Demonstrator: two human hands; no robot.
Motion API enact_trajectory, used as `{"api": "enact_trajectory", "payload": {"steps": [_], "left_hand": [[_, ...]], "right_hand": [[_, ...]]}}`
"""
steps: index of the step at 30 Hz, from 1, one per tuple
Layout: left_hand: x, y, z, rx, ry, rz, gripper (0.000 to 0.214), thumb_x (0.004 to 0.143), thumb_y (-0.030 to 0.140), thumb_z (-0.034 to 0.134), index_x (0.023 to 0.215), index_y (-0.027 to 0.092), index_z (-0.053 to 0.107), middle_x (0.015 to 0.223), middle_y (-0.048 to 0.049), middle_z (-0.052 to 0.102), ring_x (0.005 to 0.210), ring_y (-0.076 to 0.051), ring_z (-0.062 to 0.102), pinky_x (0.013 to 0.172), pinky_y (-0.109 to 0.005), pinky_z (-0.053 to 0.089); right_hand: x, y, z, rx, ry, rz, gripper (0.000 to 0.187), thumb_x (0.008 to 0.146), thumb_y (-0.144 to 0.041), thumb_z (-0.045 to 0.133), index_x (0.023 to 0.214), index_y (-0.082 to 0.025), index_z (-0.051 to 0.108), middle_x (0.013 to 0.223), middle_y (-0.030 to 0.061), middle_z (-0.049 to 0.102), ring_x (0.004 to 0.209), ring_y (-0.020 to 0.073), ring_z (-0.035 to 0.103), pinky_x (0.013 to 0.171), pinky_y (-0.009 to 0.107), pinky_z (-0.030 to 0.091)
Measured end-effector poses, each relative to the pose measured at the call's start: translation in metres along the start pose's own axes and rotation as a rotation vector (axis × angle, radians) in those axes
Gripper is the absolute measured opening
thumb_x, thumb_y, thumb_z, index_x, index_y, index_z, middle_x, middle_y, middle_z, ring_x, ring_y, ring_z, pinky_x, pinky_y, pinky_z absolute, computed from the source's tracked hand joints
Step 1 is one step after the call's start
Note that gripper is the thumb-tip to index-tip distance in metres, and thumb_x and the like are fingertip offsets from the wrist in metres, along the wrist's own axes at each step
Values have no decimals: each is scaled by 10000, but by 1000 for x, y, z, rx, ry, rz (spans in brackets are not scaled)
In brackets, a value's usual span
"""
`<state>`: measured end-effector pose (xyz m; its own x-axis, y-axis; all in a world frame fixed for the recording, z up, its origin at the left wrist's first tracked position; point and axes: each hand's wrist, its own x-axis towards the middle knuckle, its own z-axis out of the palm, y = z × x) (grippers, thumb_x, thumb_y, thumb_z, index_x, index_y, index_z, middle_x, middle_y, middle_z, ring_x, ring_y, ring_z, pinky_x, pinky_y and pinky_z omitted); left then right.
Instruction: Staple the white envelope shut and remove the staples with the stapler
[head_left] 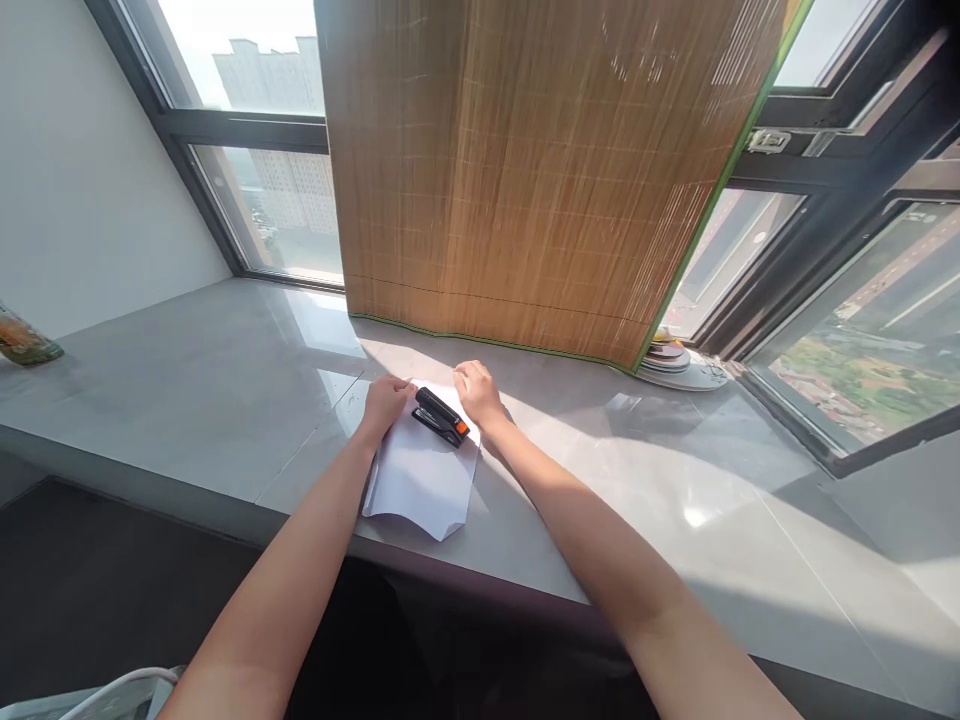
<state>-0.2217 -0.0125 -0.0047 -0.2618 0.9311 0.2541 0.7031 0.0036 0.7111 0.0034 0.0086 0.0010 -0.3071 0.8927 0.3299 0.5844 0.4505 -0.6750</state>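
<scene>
Paper under stapler looks light, floppy; I'd grip far corners. Left fingers pinch one; right fingers curled, hold unclear.

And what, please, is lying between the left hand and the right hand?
In the head view, the black stapler lies on the white paper, between the left hand and the right hand.
</scene>
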Motion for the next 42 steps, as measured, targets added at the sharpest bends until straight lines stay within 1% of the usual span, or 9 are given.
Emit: {"api": "enact_trajectory", "payload": {"steps": [3,5,11,17,21,27,30,34,42], "left_hand": [[0,1,1,31,-44,37,215,876,253,690,788,239,886,974,-83,832,1035,-277,747,899,-341,544],[-1,1,2,32,-65,44,228,864,210,690,893,244,913,1073,-81,843,1065,-274,752,918,-336,543],[-6,1,1,23,-115,51,236,877,274,709,972,288,924,1133,-32,835,920,-225,735,803,-301,534],[-5,3,3,18,-114,37,229,892,300,695,965,270,910,1104,-34,829,922,-221,705,803,-305,516],[-1,0,5,-119,-86,-78,317,872,193,560,959,234,862,1017,-44,832,951,-231,714,830,-325,512],[0,-5,7,-258,-29,-138,335,741,132,520,892,229,803,959,-50,814,961,-240,691,878,-352,518],[-1,-4,7,-256,-29,-137,331,745,135,515,883,235,798,965,-51,811,970,-251,687,872,-369,515],[-2,-3,8,-260,-15,-131,327,746,134,518,880,238,797,960,-52,809,1018,-257,690,902,-368,525],[-4,-1,4,-168,-71,-76,349,760,94,532,920,240,806,1036,-43,834,1059,-266,722,917,-357,525]], "right_hand": [[-34,4,-16,136,-191,-168,357,1042,-462,591,1290,-230,699,1319,111,724,1168,279,673,1045,428,529],[-51,12,-25,70,-274,-280,372,919,-388,735,1252,-229,694,1265,101,722,1160,297,645,1024,434,513],[-49,37,-49,57,-343,-293,184,793,-268,726,964,-228,671,997,48,680,992,267,590,920,400,493],[-45,44,-56,429,-408,-79,291,934,-335,539,1111,-255,756,1209,83,707,1143,287,635,1071,460,509],[-45,47,-52,400,-405,-94,280,888,-276,532,1005,-260,785,1227,83,697,1228,298,607,1201,482,446],[-44,46,-48,286,-408,-81,424,980,-301,479,1273,-250,782,1331,98,715,1320,322,565,1256,533,379],[-49,38,-50,165,-438,-145,404,1023,-342,492,1312,-270,765,1309,111,702,1277,335,561,1226,553,391],[-54,26,-52,90,-445,-250,293,955,-465,685,1143,-253,755,1180,97,702,1131,325,595,1094,516,477],[-54,32,-60,382,-439,-137,477,870,-349,699,1330,-234,751,1314,79,746,1197,313,658,1087,481,502]]}}
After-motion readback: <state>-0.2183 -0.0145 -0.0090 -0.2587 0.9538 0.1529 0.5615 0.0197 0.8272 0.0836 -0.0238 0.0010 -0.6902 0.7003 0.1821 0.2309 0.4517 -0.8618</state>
